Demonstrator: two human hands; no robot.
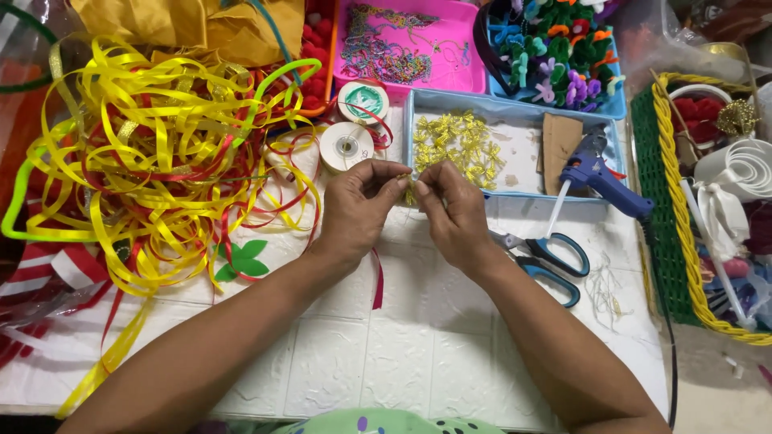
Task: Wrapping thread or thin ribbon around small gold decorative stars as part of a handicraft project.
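Nearest lies the white table, its surface embossed in a soft brick pattern. Above it the left hand and the right hand meet, fingertips of both pinched on a small gold bow – a shiny, crinkled bit of ribbon held between them just above the table, in front of the blue tray. A thin red ribbon hangs below the left wrist. To the left sprawls a loose tangle of yellow and red ribbons, glossy and curling, with a green paper leaf at its edge. To the right rest blue-handled scissors and a blue glue gun. Beyond the hands sits the shallow blue tray holding a heap of gold bows (many alike) and a cardboard scrap; two ribbon spools stand beside it. Farthest back – a pink tray of fine multicoloured chains and a bin of fuzzy pipe-cleaner flowers
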